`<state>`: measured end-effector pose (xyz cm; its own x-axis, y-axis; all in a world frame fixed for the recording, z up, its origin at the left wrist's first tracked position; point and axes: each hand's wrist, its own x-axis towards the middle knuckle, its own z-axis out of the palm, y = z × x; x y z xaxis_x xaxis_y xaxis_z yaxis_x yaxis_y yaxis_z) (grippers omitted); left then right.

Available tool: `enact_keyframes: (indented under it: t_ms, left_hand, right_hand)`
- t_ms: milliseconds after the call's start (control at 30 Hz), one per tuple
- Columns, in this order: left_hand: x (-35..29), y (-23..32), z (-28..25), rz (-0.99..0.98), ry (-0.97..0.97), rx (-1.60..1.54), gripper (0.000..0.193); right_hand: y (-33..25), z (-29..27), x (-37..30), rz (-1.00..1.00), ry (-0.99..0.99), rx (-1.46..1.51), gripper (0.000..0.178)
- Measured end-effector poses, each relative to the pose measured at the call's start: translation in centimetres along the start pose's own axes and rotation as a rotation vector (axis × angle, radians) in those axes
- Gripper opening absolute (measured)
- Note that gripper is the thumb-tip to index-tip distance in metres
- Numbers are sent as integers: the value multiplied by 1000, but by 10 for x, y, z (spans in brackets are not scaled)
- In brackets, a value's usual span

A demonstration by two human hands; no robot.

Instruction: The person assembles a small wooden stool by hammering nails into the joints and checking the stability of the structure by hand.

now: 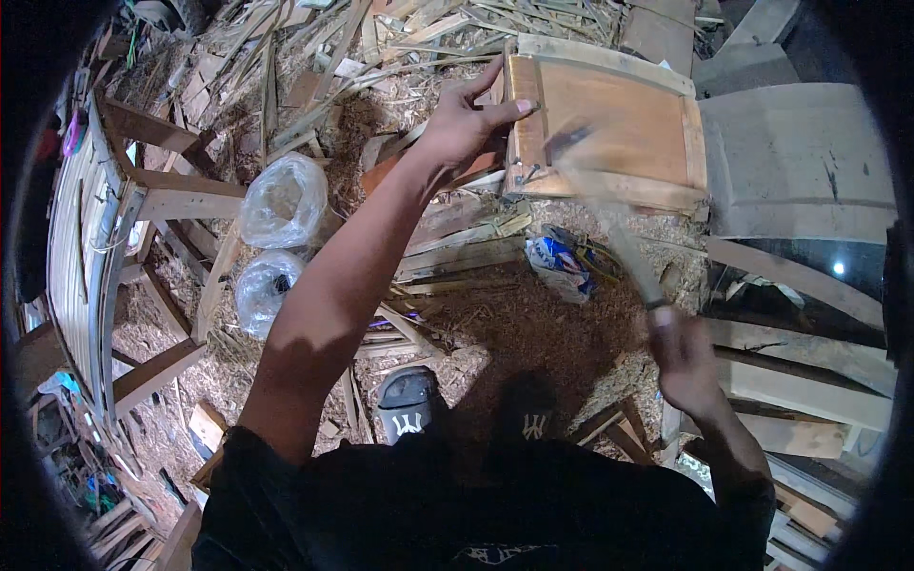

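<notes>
My left hand (466, 128) grips the left end of a wooden framed panel (619, 114), its thumb lying on the end piece. A small dark spot shows at the thumb tip; I cannot make out what it is. A few nails (526, 175) stick up near the panel's lower left corner. My right hand (684, 357), smeared by motion, is closed around the handle of a hammer (628, 249). The hammer slants up and left over the panel, and its dark head is blurred; I cannot tell whether it touches the wood.
A blue and white plastic packet (560, 265) lies on the sawdust below the panel. Two clear plastic-wrapped rolls (284, 202) stand left of my forearm. Wooden framework (157, 205) is at the left, curved timber pieces (804, 357) at the right, and scrap strips (419, 38) beyond.
</notes>
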<state>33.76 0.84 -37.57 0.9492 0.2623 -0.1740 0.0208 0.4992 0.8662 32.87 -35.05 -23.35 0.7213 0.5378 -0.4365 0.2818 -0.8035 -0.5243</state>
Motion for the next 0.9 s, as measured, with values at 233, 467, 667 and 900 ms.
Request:
enact_keyframes:
  t_ms: [233,467,667,900]
  left_hand:
    - [-11,4,-14,-10,32,25,83]
    - [-2,-6,-7,28,14,-30,82]
    - [-12,5,-18,-11,36,56,81]
    - [-4,2,1,-2,9,18,83]
  right_hand:
    - [-25,-14,3,-99,142,553,45]
    - [18,14,0,-23,-40,-60,44]
    - [-25,-13,0,-198,89,847,45]
    - [-10,-8,-7,51,-26,22,54]
